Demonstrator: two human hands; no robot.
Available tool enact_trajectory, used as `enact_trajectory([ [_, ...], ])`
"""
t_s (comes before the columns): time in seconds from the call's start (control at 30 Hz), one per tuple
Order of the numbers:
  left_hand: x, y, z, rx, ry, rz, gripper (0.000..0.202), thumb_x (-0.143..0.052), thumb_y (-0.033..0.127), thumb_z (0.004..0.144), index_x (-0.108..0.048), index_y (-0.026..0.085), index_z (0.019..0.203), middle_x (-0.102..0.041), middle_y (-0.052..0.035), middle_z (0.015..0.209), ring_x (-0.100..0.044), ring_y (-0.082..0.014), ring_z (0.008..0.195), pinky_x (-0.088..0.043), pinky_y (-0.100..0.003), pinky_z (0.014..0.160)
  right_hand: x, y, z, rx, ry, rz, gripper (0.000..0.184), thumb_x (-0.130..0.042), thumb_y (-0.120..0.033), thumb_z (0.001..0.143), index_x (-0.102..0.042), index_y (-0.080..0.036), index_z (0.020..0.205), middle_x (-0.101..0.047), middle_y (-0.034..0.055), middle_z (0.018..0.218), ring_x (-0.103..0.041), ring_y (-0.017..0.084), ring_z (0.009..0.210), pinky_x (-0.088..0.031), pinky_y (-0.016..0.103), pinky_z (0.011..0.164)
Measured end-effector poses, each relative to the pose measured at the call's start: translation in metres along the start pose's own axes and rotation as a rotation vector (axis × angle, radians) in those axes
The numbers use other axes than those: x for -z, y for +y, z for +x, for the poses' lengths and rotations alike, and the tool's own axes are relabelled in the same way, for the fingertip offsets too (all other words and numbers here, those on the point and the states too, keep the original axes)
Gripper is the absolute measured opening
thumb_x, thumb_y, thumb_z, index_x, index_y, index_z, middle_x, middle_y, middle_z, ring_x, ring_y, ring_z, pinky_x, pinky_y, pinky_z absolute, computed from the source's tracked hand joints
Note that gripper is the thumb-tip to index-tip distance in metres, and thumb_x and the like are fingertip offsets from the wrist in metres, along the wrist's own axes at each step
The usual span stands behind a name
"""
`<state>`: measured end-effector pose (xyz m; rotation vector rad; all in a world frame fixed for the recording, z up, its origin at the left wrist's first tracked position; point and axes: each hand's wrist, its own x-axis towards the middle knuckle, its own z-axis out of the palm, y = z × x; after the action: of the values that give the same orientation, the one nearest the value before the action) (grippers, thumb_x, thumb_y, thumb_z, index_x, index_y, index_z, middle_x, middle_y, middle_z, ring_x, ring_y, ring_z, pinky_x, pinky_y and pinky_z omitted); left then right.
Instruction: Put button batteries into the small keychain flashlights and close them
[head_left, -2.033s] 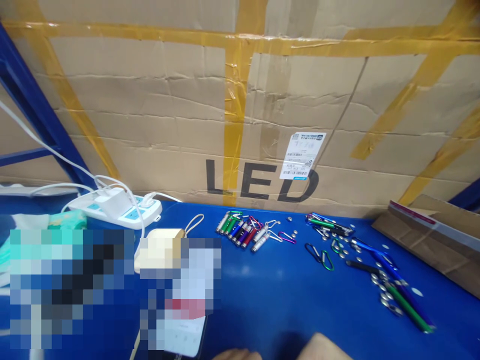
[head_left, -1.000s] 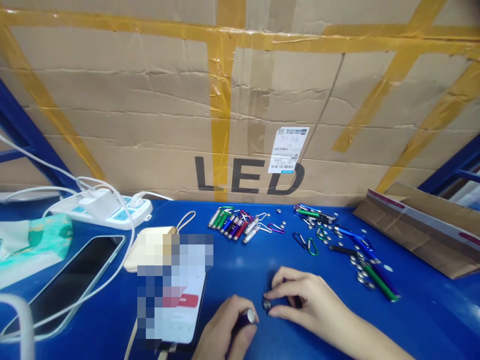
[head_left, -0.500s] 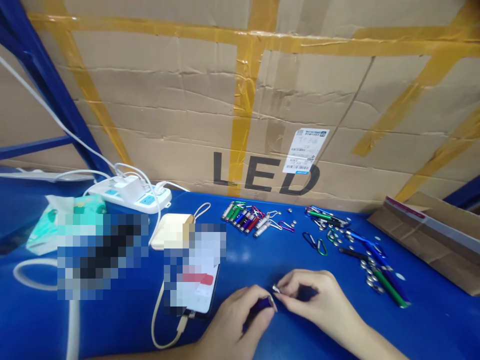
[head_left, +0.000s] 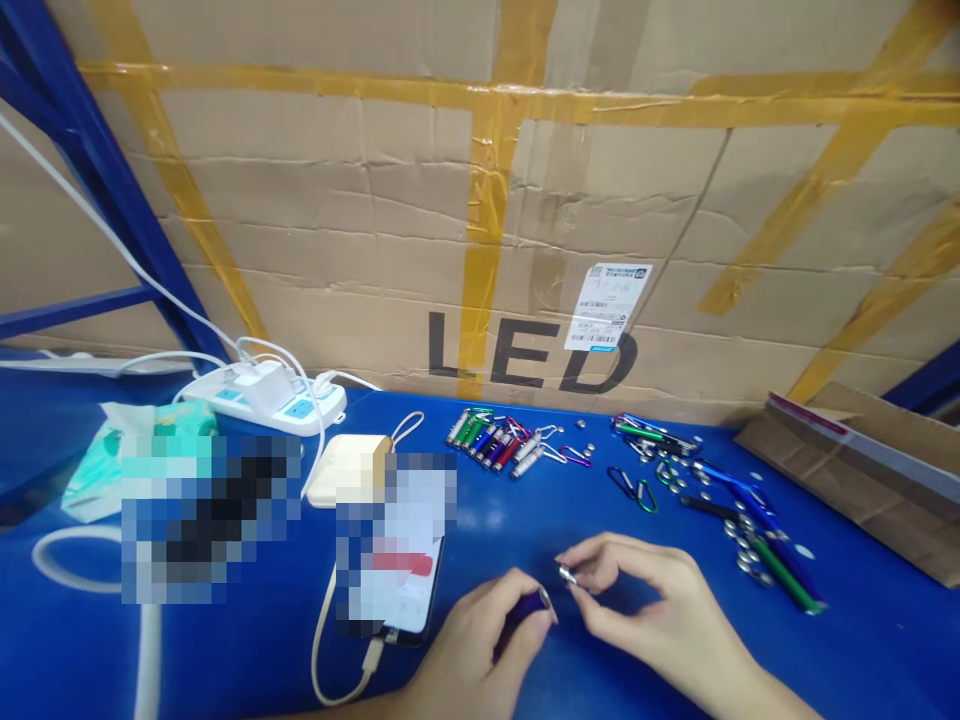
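My left hand (head_left: pixel 491 635) is closed around a dark purple metal flashlight tube (head_left: pixel 531 604), its open silver-rimmed end facing up and right. Between thumb and fingertips, my right hand (head_left: pixel 645 600) pinches a small silver metal piece (head_left: pixel 568 575), too small to name more exactly. The two hands are close together but apart, over the blue tabletop (head_left: pixel 487 515). Behind them lies a row of small flashlights (head_left: pixel 491 445) with carabiner clips, in silver, green, blue, purple and red.
To the right lie loose tubes (head_left: pixel 784 570), button cells (head_left: pixel 739 535), carabiners (head_left: pixel 622 482) and an open cardboard box (head_left: pixel 862 490). At left are a cabled phone (head_left: pixel 405 575), a cream power bank (head_left: pixel 349 470), a power strip (head_left: pixel 300 405) and a tissue pack (head_left: pixel 97 470). A large carton (head_left: pixel 360 220) stands behind.
My right hand has drawn slightly right, away from the tube, with the silver piece still pinched. My left hand keeps its hold. The whole view has shifted slightly.
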<state>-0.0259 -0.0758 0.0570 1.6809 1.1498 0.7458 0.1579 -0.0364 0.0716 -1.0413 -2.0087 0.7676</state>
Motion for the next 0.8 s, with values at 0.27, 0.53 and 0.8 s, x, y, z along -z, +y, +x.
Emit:
enact_trajectory([
  [0.27, -0.001, -0.007, 0.002, -0.055, -0.022, 0.106, 0.016, -0.039, 0.021, 0.089, -0.054, 0.016, 0.086, -0.064, -0.0070, 0.085, -0.060, -0.0201, 0.081, -0.044, -0.027, 0.073, -0.005, 0.006, -0.008, 0.112, -0.061, 0.022, 0.016, -0.060, -0.010, 0.072, -0.053, -0.019, 0.062, -0.067, -0.0005, 0.071, -0.061, 0.009, 0.058, -0.048, 0.016, 0.054],
  [0.53, 0.000, -0.005, 0.001, -0.081, -0.030, 0.130, 0.016, -0.041, 0.016, 0.089, -0.057, 0.017, 0.091, -0.065, -0.0040, 0.084, -0.059, -0.0171, 0.079, -0.043, -0.023, 0.071, 0.006, -0.004, -0.001, 0.323, -0.072, -0.035, 0.011, -0.062, -0.006, 0.075, -0.060, -0.016, 0.076, -0.066, 0.0020, 0.069, -0.061, 0.009, 0.059, -0.050, 0.016, 0.056],
  [0.8, -0.001, -0.006, 0.001, -0.128, -0.020, 0.112, 0.016, -0.045, 0.014, 0.089, -0.061, 0.016, 0.091, -0.067, -0.0043, 0.087, -0.061, -0.0174, 0.082, -0.043, -0.024, 0.077, 0.014, -0.001, -0.002, 0.234, -0.253, -0.020, 0.008, -0.059, -0.008, 0.076, -0.062, -0.016, 0.076, -0.062, 0.0012, 0.069, -0.056, 0.008, 0.058, -0.047, 0.015, 0.056],
])
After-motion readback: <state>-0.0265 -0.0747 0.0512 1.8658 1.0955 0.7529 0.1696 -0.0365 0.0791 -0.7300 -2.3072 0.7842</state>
